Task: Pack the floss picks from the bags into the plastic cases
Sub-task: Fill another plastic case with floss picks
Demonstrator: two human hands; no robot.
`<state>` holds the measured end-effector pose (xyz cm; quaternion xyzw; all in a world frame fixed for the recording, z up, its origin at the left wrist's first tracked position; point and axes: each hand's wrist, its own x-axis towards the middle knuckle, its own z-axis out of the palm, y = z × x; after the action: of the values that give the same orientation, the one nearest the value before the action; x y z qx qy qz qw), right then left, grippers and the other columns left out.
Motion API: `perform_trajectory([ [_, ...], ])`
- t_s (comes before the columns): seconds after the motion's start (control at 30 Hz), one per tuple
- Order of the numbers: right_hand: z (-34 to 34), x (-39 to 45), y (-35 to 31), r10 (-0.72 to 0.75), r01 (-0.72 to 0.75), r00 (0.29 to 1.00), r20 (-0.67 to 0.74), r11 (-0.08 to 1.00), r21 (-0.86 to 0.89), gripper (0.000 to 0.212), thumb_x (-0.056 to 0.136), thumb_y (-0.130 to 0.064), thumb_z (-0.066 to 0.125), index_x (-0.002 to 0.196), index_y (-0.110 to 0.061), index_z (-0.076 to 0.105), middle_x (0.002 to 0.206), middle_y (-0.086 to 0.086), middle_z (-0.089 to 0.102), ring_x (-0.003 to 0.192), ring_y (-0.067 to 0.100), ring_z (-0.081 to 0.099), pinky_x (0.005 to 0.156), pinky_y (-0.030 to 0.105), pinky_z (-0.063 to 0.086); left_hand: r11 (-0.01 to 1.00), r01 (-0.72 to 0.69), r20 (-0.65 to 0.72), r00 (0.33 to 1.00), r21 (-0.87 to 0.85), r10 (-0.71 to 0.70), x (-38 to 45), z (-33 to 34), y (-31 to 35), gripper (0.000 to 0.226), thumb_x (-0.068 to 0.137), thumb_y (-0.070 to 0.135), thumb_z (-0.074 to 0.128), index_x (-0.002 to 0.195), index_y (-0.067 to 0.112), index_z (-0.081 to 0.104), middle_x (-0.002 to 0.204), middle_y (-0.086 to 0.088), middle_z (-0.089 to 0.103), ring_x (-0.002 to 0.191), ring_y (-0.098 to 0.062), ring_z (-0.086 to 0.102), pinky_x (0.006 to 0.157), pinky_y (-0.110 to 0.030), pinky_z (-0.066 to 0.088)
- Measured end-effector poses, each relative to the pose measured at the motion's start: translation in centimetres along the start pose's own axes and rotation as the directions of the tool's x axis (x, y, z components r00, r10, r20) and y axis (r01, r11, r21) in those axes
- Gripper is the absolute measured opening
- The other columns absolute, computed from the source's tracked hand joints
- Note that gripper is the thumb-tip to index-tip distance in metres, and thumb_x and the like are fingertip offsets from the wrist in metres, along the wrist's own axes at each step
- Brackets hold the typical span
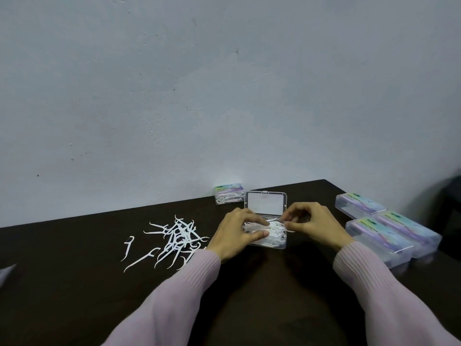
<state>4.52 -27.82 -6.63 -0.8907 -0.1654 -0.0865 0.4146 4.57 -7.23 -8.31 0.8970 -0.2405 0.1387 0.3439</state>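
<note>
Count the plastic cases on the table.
5: an open case under both hands, a closed case by the wall behind it, and three closed cases grouped at the right. None looks hidden.

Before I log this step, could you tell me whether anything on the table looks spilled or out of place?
Yes: a loose heap of floss picks lies scattered on the table, left of the open case, a few strays apart from it. The closed cases at right sit tidily.
</note>
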Motion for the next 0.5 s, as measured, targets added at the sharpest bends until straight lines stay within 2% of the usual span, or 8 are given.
perform_trajectory([
  [0.07,-0.1,0.0,0.2,0.026,-0.026,0.999,0.024,1.0,-0.009,0.019,0.078,-0.014,0.073,0.078,-0.03,0.063,0.084,-0.006,0.067,0.077,0.004,0.062,0.064,0.007,0.048,1.0,0.008,-0.011,1.0,-0.009,-0.008,0.1,0.0,0.1,0.029,0.079,0.034,0.073,0.107,0.026,0.07,0.106,0.008,0.063,0.093,-0.005,0.047,0.074,-0.012,0.034],
  [0.17,0.2,0.0,0.2,0.038,-0.038,0.998,0.056,0.999,0.001,0.015,0.078,-0.015,0.072,0.079,-0.028,0.064,0.084,-0.006,0.066,0.077,0.004,0.062,0.061,0.005,0.047,0.999,0.046,-0.031,0.998,-0.006,-0.046,0.1,0.0,-0.1,0.037,0.078,0.035,0.074,0.113,0.027,0.065,0.11,0.009,0.056,0.104,-0.006,0.044,0.083,-0.015,0.034],
  [0.3,0.7,0.0,0.0,0.012,-0.012,0.999,-0.045,1.0,0.01,0.013,0.076,-0.012,0.074,0.077,-0.022,0.066,0.079,-0.008,0.066,0.073,0.002,0.062,0.06,0.004,0.046,0.993,0.097,-0.033,0.994,-0.066,-0.099,-0.1,0.3,-0.3,0.041,0.077,0.036,0.075,0.115,0.029,0.063,0.115,0.007,0.05,0.111,-0.008,0.039,0.088,-0.018,0.031],
  [0.43,1.8,0.1,0.0,-0.012,0.01,0.998,-0.069,1.0,-0.027,0.014,0.077,-0.014,0.074,0.078,-0.026,0.067,0.083,-0.007,0.067,0.08,0.005,0.062,0.071,0.015,0.051,0.986,0.129,-0.107,0.984,-0.102,-0.14,-0.1,0.7,-0.6,0.047,0.071,0.037,0.079,0.111,0.028,0.055,0.116,0.007,0.049,0.11,-0.006,0.038,0.083,-0.006,0.03],
  [0.5,2.3,0.2,0.0,-0.023,0.017,0.997,-0.076,0.997,-0.078,0.016,0.077,-0.016,0.074,0.076,-0.03,0.066,0.083,-0.01,0.067,0.081,0.005,0.061,0.076,0.022,0.053,0.982,0.145,-0.14,0.977,-0.123,-0.161,-0.1,0.9,-0.8,0.058,0.068,0.038,0.082,0.114,0.025,0.051,0.117,0.008,0.046,0.11,-0.006,0.036,0.086,-0.006,0.031],
])
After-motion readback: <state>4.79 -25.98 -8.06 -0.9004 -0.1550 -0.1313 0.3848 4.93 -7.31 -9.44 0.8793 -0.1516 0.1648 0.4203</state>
